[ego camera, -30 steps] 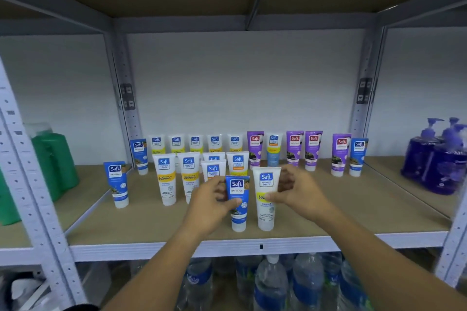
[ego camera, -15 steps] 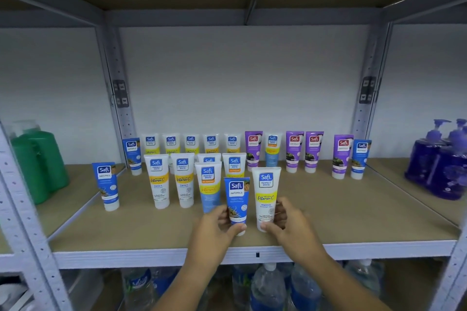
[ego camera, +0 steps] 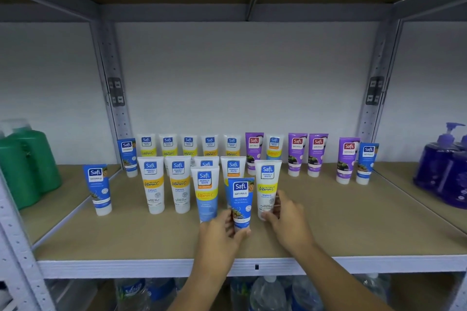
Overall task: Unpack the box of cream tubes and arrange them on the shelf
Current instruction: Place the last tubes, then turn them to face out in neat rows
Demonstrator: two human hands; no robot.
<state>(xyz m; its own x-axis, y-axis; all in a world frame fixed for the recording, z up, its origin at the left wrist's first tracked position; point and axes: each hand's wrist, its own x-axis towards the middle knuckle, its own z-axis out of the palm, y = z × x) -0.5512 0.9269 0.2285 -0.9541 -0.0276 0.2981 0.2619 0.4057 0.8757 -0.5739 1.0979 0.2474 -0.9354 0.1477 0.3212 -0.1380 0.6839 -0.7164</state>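
1. Both hands have slid down their tubes to the caps since a second ago.
2. Left hand pinches the blue tube, standing front-centre on the shelf.
3. Right hand grasps the white tube just beside it; both look nearly placed.

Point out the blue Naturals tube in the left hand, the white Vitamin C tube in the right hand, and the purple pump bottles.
blue Naturals tube (ego camera: 240,201): head view, front label.
white Vitamin C tube (ego camera: 267,184): head view, label.
purple pump bottles (ego camera: 441,171): head view, front bottle's body.
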